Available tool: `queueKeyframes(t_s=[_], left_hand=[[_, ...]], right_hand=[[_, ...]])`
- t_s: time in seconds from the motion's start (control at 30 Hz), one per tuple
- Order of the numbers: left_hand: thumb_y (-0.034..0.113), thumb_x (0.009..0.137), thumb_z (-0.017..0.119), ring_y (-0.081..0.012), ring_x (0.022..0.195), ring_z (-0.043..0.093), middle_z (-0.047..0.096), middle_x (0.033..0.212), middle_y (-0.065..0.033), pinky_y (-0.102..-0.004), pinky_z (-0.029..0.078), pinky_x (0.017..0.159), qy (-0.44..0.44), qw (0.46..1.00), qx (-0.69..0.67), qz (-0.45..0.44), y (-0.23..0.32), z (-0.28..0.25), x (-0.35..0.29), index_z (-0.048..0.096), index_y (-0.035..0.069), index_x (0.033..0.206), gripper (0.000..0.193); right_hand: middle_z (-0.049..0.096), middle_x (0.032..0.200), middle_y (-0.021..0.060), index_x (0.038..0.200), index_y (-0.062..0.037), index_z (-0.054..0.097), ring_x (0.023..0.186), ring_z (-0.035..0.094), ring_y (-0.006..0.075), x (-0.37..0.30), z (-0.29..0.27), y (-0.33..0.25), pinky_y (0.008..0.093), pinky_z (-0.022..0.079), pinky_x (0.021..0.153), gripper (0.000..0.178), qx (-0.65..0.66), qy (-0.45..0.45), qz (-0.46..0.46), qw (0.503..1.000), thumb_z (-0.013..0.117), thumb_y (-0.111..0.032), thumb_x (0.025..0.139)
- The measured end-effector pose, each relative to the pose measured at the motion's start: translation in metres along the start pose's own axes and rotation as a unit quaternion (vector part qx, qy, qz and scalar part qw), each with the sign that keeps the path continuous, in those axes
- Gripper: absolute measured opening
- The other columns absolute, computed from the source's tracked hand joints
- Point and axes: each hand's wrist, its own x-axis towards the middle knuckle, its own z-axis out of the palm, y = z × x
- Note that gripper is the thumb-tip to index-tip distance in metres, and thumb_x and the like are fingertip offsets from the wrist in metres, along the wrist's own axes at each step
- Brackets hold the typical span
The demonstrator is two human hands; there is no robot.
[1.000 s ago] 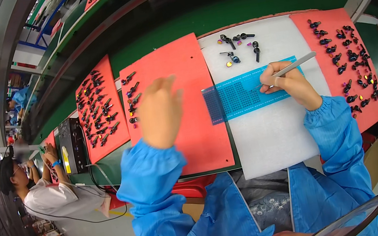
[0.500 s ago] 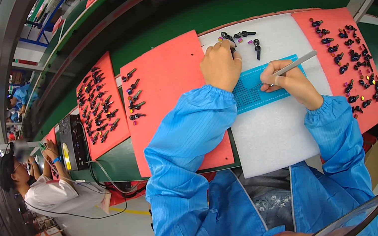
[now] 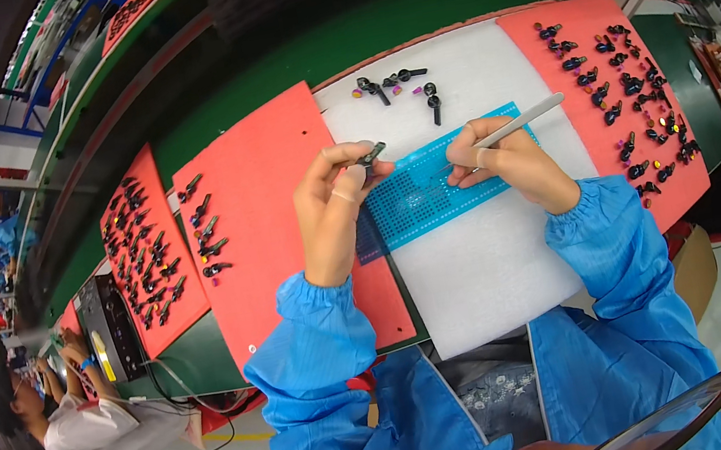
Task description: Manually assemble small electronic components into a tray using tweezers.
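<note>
My left hand (image 3: 326, 212) is closed, with a small black stemmed part (image 3: 374, 155), shaped like an earbud, pinched between thumb and fingertips. It is raised by the left end of a blue sheet (image 3: 410, 233) with rows of small dark marks. In my right hand (image 3: 511, 162) is a pair of metal tweezers (image 3: 535, 111), the tail end pointing up to the right. Its tips are low over the blue sheet; whether they grip anything is too small to tell. Beyond the sheet, several similar black parts (image 3: 433, 101) lie on a white foam mat (image 3: 485, 275).
Red foam mats (image 3: 263, 165) flank the white one, with rows of black parts (image 3: 203, 226) on the left and more on the right mat (image 3: 582, 167). A black box-shaped device (image 3: 107, 332) with cables stands at far left, near another person (image 3: 92, 426).
My left hand has come back toward me from the loose parts on the white mat, now carrying a black part. My right hand keeps the tweezers over the blue sheet. The whole view has shifted.
</note>
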Motion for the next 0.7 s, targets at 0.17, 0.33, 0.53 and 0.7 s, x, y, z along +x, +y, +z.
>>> queueKeyframes(t_s=[0.17,0.33,0.53,0.7], left_hand=[[0.005,0.087,0.046,-0.0184,0.095,0.057,0.055,0.105,-0.0138,-0.0347,0.046,0.090,-0.021,0.997,-0.061,-0.044,-0.022,-0.003,-0.002,0.049,-0.007,0.114,0.030],[0.007,0.089,0.045,-0.0184,0.097,0.056,0.055,0.107,-0.0148,-0.0353,0.045,0.092,-0.076,0.990,-0.049,-0.110,-0.025,0.001,-0.006,0.044,-0.007,0.123,0.036],[0.005,0.091,0.047,-0.0207,0.101,0.057,0.056,0.111,-0.0165,-0.0302,0.046,0.091,-0.097,0.987,-0.047,-0.123,-0.029,0.003,-0.011,0.047,-0.005,0.122,0.032],[0.003,0.090,0.047,-0.0211,0.102,0.057,0.056,0.112,-0.0168,-0.0308,0.046,0.091,-0.098,0.987,-0.037,-0.121,-0.028,0.004,-0.012,0.048,-0.004,0.121,0.031]], right_hand=[[0.060,0.076,0.0090,0.077,-0.0014,0.056,0.073,0.064,0.0183,-0.004,0.000,-0.014,0.0262,0.053,0.066,0.016,0.043,0.025,-0.033,0.998,0.058,-0.015,0.084],[0.058,0.075,0.0095,0.076,-0.0009,0.053,0.079,0.065,0.0220,-0.005,0.001,-0.018,0.0297,0.054,0.072,0.015,0.038,0.032,-0.158,0.986,0.055,-0.011,0.086],[0.056,0.077,0.0098,0.078,0.0008,0.050,0.089,0.063,0.0265,-0.008,0.006,-0.012,0.0355,0.053,0.080,0.011,0.029,-0.008,-0.199,0.980,0.054,-0.005,0.087],[0.056,0.079,0.0104,0.079,0.0018,0.049,0.094,0.061,0.0286,-0.010,0.006,-0.011,0.0385,0.052,0.083,0.010,-0.003,-0.023,-0.183,0.983,0.055,-0.002,0.086]])
